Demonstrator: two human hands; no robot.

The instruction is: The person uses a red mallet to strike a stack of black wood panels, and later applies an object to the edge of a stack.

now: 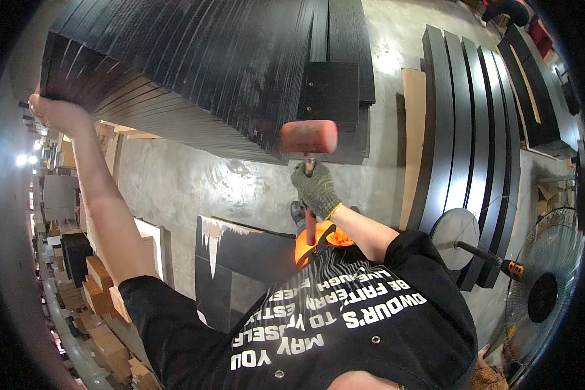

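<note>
My right hand (316,185), in a grey-green knit glove with a yellow cuff, is wrapped round the handle of a mallet (310,137). Its blurred red head is beside the near right corner of a tall stack of black panels (195,58); whether they touch I cannot tell. The panels stand close together in many thin layers, with lighter brown edges along the near side. At the stack's far left end, my bare left hand (62,116) lies against the corner, palm to the panels, its fingers only partly showing. A smaller black board (331,91) with two small holes adjoins the stack.
Long black panels (461,130) lie in a row on the right, beside a pale board (413,143). A floor fan (543,292) stands at lower right. Below the stack is a black board with a torn white patch (212,240). Cardboard boxes (101,279) line the left.
</note>
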